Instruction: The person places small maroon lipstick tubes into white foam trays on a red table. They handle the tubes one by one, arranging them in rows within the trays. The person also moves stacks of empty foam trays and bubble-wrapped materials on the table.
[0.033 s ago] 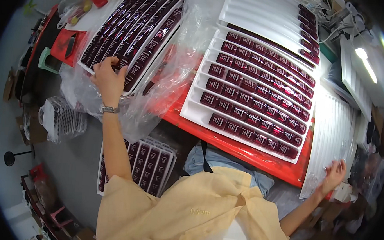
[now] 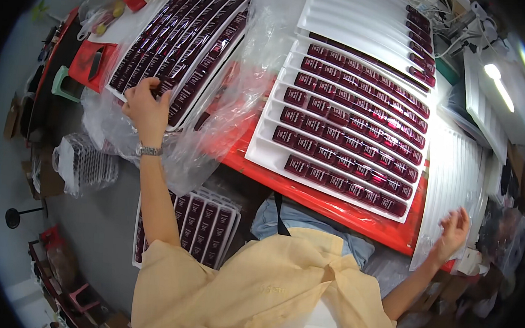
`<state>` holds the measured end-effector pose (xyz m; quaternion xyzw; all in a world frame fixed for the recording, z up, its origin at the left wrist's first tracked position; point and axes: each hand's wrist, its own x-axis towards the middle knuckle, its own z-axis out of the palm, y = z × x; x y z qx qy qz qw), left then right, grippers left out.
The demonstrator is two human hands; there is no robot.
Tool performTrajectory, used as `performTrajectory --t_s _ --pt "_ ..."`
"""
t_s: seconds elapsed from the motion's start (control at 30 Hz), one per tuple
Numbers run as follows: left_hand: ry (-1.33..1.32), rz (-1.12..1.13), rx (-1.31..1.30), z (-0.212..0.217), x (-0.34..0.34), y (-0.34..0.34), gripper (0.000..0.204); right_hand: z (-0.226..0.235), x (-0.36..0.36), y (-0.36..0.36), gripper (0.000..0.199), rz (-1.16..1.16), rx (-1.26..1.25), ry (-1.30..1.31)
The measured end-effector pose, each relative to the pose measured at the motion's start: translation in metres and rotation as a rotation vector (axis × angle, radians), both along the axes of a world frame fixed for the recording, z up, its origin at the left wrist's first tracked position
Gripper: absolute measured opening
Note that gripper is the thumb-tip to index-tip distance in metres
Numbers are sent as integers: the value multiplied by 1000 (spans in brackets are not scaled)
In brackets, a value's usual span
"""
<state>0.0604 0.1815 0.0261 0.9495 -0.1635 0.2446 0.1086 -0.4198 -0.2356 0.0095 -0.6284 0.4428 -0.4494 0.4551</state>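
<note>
At the near end of a white tray (image 2: 189, 106) on the left, my left hand (image 2: 147, 110) has its fingers bent round a small dark red bottle (image 2: 163, 89) at the end of a row. Several rows of such bottles, with pale print, fill that tray. My right hand (image 2: 452, 233) is raised, empty, its fingers loosely bent and apart, over the near end of a stack of ribbed white trays (image 2: 450, 193). Between the hands, a white slotted tray (image 2: 265, 147) holds rows of the same bottles; its nearest row is shorter at the left.
Clear plastic film (image 2: 184, 165) lies loosely around the left tray. Under everything is a red table covering (image 2: 331, 213). A partly filled white tray (image 2: 355, 19) sits farther back. More bottle trays (image 2: 201, 226) stand low by my left arm. A lamp (image 2: 500, 88) shines at right.
My right hand has risen slightly and shifted a little to the left. The left hand keeps its place on the left tray, with hardly any movement.
</note>
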Motion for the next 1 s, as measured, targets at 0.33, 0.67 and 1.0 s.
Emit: performTrajectory --t_s 0.33,0.67,1.0 --pt "810 -963 -931 -4 -201 -97 38 42 181 167 26 877 -189 -109" --pt "516 -790 -397 -34 -133 -60 31 17 140 124 39 795 -200 205" --pt "463 -1027 -296 -62 -116 -65 27 9 132 54 12 458 -20 129"
